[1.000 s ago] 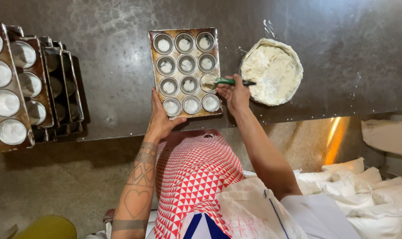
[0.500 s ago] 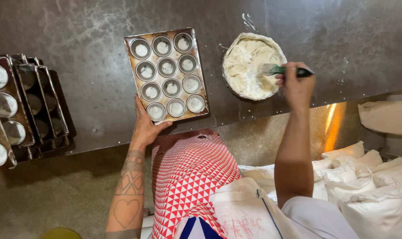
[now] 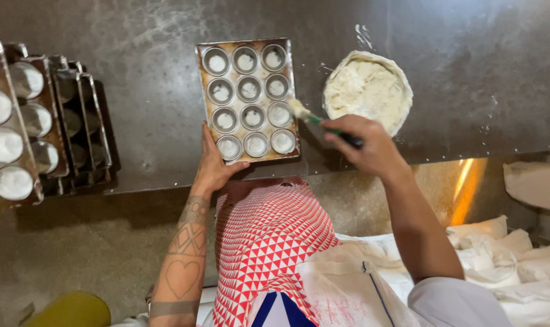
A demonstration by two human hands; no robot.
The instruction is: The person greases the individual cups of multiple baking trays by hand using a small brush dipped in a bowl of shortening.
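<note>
Across the dark steel counter (image 3: pixel 136 127), her right hand (image 3: pixel 366 145) grips a green-handled brush (image 3: pixel 314 119), loaded tip over the muffin tin (image 3: pixel 249 100), which her left hand (image 3: pixel 217 166) steadies at six o'clock, the bowl of white paste (image 3: pixel 367 89) at three o'clock.

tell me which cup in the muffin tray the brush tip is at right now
The right-hand cup of the third row from the top: the brush, held in the right hand, has its pale tip at that cup's right rim, clear of the other eleven.

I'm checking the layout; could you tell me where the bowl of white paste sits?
In the head view, the bowl of white paste sits on the dark counter, right of the muffin tray, just beyond the right hand.
</note>
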